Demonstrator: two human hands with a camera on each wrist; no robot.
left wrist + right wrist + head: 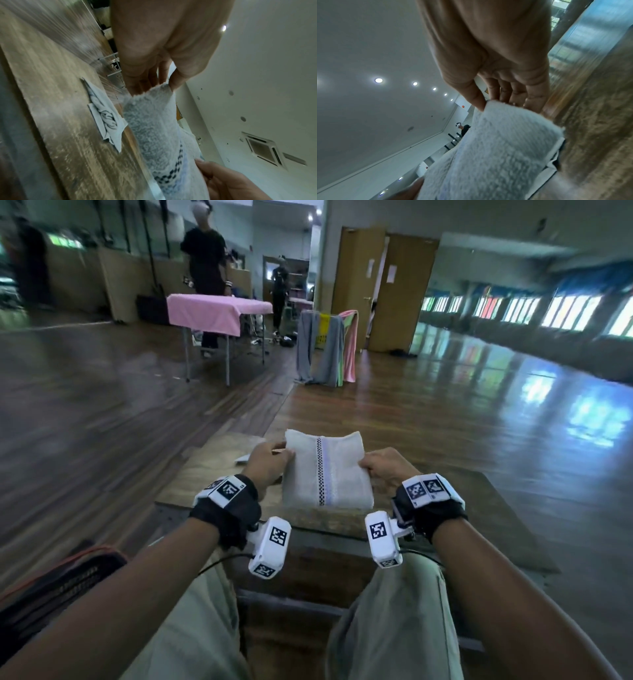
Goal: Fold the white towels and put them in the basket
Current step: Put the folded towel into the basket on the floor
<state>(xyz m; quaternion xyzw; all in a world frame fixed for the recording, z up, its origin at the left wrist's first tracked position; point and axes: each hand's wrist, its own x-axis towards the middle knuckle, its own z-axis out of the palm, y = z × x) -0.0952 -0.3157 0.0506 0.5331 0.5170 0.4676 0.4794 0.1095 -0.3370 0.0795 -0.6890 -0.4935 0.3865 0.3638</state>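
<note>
A folded white towel [325, 470] with a black checkered stripe down its middle is held just above the wooden table [212, 474]. My left hand [270, 462] pinches its left edge, thumb on top and fingers beneath. On the other side my right hand [380, 469] pinches the right edge the same way. In the left wrist view the towel [152, 121] hangs between thumb and fingers of my left hand [154, 81]. The right wrist view shows the towel [496, 148] pinched by my right hand [493, 97]. No basket is in view.
A printed paper sheet [106, 117] lies on the table left of the towel. A dark bag [61, 580] sits by my left forearm. Far across the wooden floor stand a pink-covered table [212, 309], a rack draped with cloths [325, 347] and two people.
</note>
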